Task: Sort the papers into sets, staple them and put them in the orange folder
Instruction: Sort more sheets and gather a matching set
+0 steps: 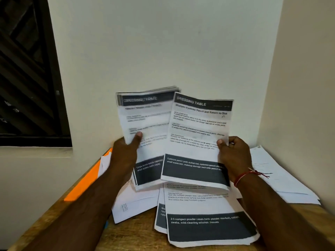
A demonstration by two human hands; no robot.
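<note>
Big pale wall [163, 42] straight ahead, bare and cream, meeting a side wall [308, 69] at the right to make a corner. Over on the left, a dark window [23, 69] with a slanting grille, black behind it, and a pale ledge [36, 154] below.

Down low, tucked into that corner, a wooden table [130, 238], warm brown grain showing at the near edge. Spread across it, loose papers: a white pile [284, 180] fanned out by the right wall, a nearer pile [208, 227] in front with dark bands and white print, and a plain sheet [134, 205] just left of that.

At the table's left edge, the orange folder [85, 182], lying flat, white sheets showing at its far end, partly hidden behind the left forearm.

Held up above the table, in the middle of the view, a held stack [145, 120] of printed pages, blurred, dark header on top. Overlapping its right side, a single sheet [197, 134], headed DRESSING TABLE, sharper.

Left hand [125, 153] clamped on the stack's lower left, thumb pressed across the front, fingers out of sight behind. Right hand [233, 153] pinching the sheet's right edge, thumb in front, fingers curled behind. Last and smallest, a red thread bracelet [244, 175] on the right wrist.
</note>
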